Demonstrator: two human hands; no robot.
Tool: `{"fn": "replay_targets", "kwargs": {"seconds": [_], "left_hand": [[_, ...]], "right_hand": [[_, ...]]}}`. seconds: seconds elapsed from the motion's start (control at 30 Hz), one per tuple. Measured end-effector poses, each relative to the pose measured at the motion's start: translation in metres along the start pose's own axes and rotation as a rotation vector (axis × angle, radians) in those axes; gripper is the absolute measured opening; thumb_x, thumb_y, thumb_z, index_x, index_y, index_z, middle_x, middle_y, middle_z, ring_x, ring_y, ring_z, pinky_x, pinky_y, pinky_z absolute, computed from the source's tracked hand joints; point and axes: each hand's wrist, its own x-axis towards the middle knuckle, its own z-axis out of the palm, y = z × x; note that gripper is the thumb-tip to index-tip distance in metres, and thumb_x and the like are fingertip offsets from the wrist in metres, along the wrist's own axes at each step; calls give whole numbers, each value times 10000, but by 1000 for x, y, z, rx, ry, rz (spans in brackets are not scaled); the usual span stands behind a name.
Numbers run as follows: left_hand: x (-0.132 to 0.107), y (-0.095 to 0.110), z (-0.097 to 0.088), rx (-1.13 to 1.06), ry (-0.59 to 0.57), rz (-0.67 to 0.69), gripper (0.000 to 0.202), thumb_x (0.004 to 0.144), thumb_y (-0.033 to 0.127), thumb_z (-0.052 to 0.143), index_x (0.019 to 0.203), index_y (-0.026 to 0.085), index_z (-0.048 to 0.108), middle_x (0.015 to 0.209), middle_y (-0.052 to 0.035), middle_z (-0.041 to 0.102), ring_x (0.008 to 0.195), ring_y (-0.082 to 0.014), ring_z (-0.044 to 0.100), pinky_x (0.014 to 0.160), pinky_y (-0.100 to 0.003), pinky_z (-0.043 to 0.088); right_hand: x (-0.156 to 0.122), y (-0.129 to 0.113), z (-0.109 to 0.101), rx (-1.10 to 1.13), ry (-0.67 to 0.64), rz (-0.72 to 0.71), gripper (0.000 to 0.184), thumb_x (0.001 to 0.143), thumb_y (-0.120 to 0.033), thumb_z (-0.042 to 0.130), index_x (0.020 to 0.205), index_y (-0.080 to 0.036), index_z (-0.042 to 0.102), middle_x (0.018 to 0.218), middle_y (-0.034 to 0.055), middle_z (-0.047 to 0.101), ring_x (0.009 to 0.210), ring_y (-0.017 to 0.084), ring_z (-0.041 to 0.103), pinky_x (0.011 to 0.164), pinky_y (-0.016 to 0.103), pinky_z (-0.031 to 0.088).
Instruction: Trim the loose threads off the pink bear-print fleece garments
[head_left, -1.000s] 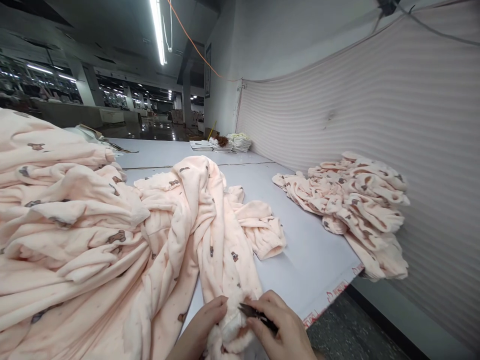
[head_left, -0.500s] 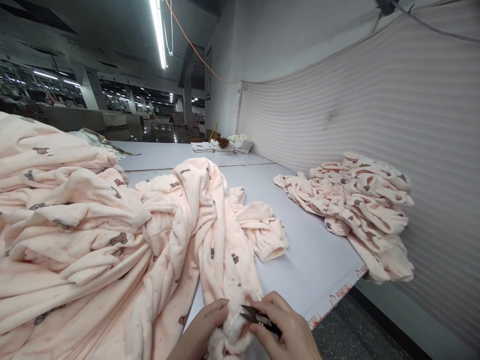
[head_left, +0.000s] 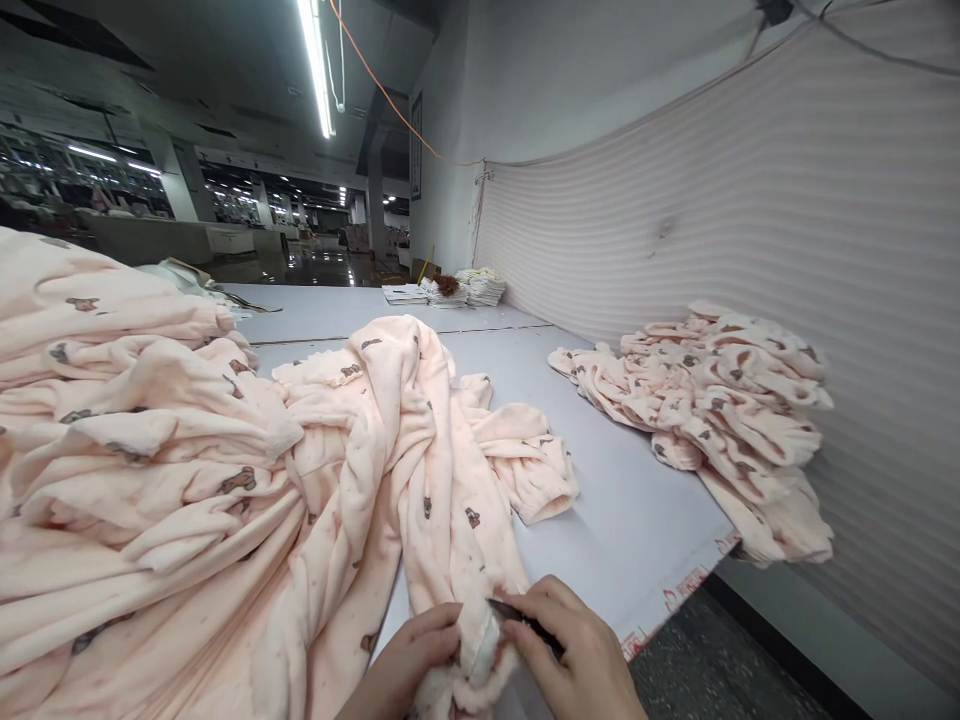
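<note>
A pale pink fleece garment (head_left: 461,480) with small brown bear prints stretches over the table toward me. My left hand (head_left: 412,655) pinches its near end, beside a whitish strip (head_left: 484,648) at the edge. In my right hand (head_left: 574,650) are small dark thread snips (head_left: 525,617), their blades pointing left and touching the fleece by the strip. The blades look closed together, and the fingers cover most of the handle. A gathered cuff (head_left: 551,480) of the fleece lies right of the garment's middle.
A big heap of the same pink fleece (head_left: 135,480) fills the left side. Another pile (head_left: 720,420) hangs partly over the right edge of the table (head_left: 600,540). White stacks (head_left: 480,288) stand at the back, near the cloth-covered wall (head_left: 675,230).
The snips' blades have gone from spread apart to closed against the fleece. The near end has turned slightly, so the whitish strip shows more. Both hands stay in nearly the same place.
</note>
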Motion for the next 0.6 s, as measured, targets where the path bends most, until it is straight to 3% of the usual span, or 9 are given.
{"fn": "replay_targets", "kwargs": {"seconds": [0.13,0.3,0.43,0.53,0.6], "left_hand": [[-11,4,6,-152,-34,20,390,568,286,757,928,141,721,717,-36,686,561,-112,534,542,-201,372],[-10,2,2,-124,2,-4,420,561,259,766,960,136,715,704,-21,658,605,-131,547,575,-220,382],[0,-5,1,-86,-31,-13,376,575,285,773,919,148,707,683,-3,626,588,-122,532,566,-220,374],[1,-2,-2,59,-47,37,268,588,320,758,793,155,704,635,18,592,575,-118,507,545,-216,370],[-6,6,-11,142,45,54,252,593,318,749,785,161,707,651,14,624,612,-136,537,575,-226,402]], "right_hand": [[0,4,1,33,10,6,238,852,-305,526,1031,-290,682,851,9,619,738,151,647,597,187,470],[1,14,4,211,24,57,236,888,-328,504,935,-236,716,805,29,634,751,164,646,659,211,480],[12,7,13,295,96,48,265,770,-249,631,1034,-224,646,905,27,640,817,173,618,729,236,465],[18,0,21,305,56,-20,106,825,-278,558,777,-199,609,751,2,576,710,151,566,647,227,419],[17,3,23,398,-40,-1,305,867,-408,499,649,-195,522,633,-27,473,607,127,489,573,216,370]]}}
